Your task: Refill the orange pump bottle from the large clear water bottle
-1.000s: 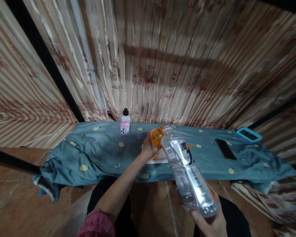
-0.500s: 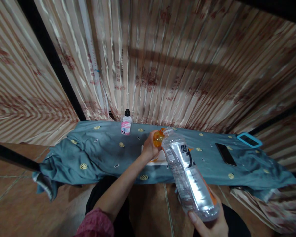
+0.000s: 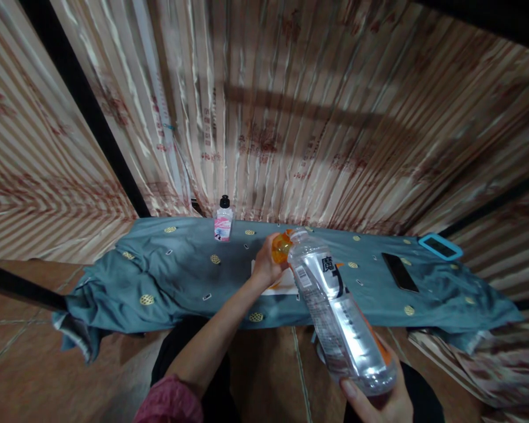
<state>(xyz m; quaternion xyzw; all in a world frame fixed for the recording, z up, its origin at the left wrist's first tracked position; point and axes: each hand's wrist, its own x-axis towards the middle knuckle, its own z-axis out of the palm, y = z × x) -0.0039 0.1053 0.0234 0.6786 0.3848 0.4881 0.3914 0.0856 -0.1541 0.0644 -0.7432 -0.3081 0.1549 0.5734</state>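
My right hand (image 3: 385, 396) is wrapped round the base of a large clear plastic bottle (image 3: 335, 305) with a silver and orange label. The bottle leans, its neck pointing up and to the left. At the neck, my left hand (image 3: 267, 261) grips a translucent orange piece (image 3: 282, 248), cap-like and rounded. Whether that piece is still joined to the bottle's mouth I cannot tell. Beneath the hands a white and orange sheet or card (image 3: 286, 285) lies on the cloth, partly covered by the bottle and my left hand.
A grey-green cloth (image 3: 180, 276) with yellow prints covers the narrow table. Standing at its back is a small bottle with a black cap (image 3: 223, 223). To the right lie a dark phone (image 3: 400, 272) and a blue-framed device (image 3: 441, 247). Striped curtains (image 3: 264, 117) hang behind.
The view has shifted slightly, so the things on the table appear a little further left. Both hands keep their hold on the bottle and the orange piece, nearly in place.
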